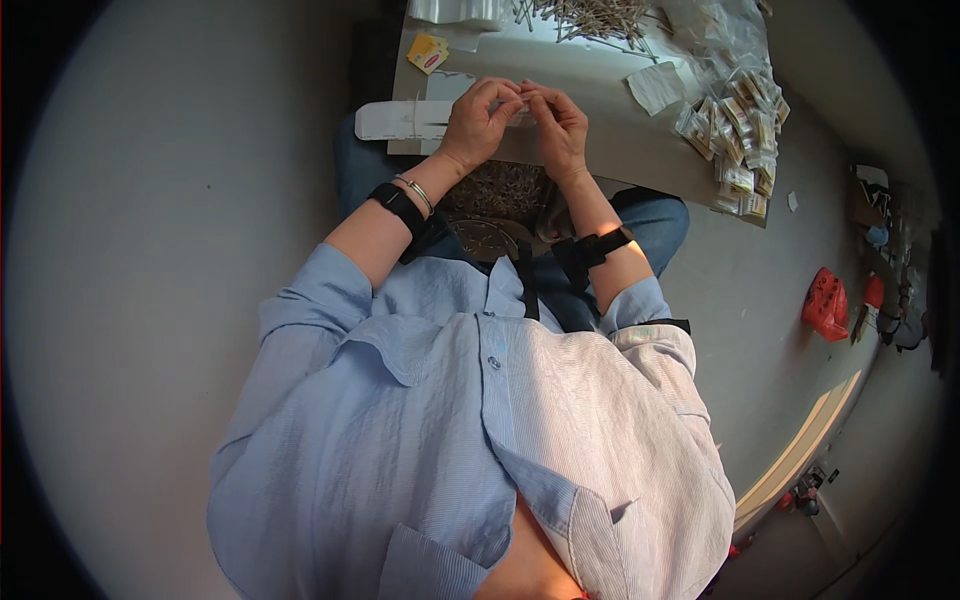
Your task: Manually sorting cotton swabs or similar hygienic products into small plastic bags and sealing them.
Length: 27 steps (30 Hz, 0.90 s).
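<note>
A long white card strip [378, 121] with a thin band around it lies just left of the left fingers, its right end running behind that hand. Beyond it, farther from the person, are yellow-and-red cards [428, 54], and past those, clear plastic [458, 12] at the far edge of the grey tabletop [600, 75]. The left hand [478, 120] has its fingers curled, the tips pinching a small clear piece [522, 117], mostly hidden between the two hands. The right hand [562, 128] meets it there, thumb and forefinger pressed together on the same piece. Straight beyond these fingers and slightly right is a heap of thin sticks [597, 18]. Farther right lies a crumpled whitish sheet [655, 88], then a pile of small clear packets [738, 130]. Well right of the fingers, a red bag [826, 305] sits on the floor [745, 255].
</note>
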Each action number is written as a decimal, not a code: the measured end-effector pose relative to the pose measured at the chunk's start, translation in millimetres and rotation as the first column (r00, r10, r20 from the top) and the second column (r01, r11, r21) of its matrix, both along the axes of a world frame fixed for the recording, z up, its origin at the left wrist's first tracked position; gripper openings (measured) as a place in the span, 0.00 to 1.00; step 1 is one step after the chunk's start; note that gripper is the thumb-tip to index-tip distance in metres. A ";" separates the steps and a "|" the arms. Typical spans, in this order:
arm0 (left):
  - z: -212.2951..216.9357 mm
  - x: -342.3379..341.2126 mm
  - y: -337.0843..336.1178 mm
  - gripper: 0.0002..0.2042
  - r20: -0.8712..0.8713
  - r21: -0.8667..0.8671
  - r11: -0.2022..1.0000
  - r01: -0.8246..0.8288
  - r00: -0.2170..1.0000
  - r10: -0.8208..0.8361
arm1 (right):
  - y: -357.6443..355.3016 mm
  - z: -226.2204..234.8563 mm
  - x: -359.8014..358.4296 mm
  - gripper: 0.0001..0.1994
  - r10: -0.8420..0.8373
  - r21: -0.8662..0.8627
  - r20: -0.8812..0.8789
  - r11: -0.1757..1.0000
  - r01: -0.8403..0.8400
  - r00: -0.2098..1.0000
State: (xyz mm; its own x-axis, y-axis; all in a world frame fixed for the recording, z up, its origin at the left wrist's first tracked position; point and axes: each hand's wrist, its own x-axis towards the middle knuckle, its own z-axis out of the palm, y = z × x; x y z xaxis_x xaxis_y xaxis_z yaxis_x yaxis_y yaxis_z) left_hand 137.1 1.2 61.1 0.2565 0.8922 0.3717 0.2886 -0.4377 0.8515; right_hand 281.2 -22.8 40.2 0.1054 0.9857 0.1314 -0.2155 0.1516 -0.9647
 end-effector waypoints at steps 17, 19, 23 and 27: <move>-30.7 2.6 -42.1 0.08 0.173 -0.385 0.920 0.068 0.985 -0.001 | -41.0 -8.6 -15.5 0.08 -0.136 -0.185 0.043 0.972 0.142 0.990; -30.3 5.9 -44.9 0.08 0.210 -0.393 0.918 0.053 0.977 0.033 | -42.2 -9.3 -13.5 0.08 -0.107 -0.209 -0.012 0.973 0.103 0.994; -35.6 4.8 -45.2 0.09 0.175 -0.384 0.922 0.043 0.984 0.027 | -41.7 -13.4 -16.9 0.08 -0.111 -0.179 -0.002 0.978 0.109 0.994; -45.9 10.1 -46.4 0.11 0.303 -0.437 0.893 0.105 0.952 0.036 | -41.0 -19.4 -18.6 0.09 -0.125 -0.127 0.013 0.984 0.126 0.992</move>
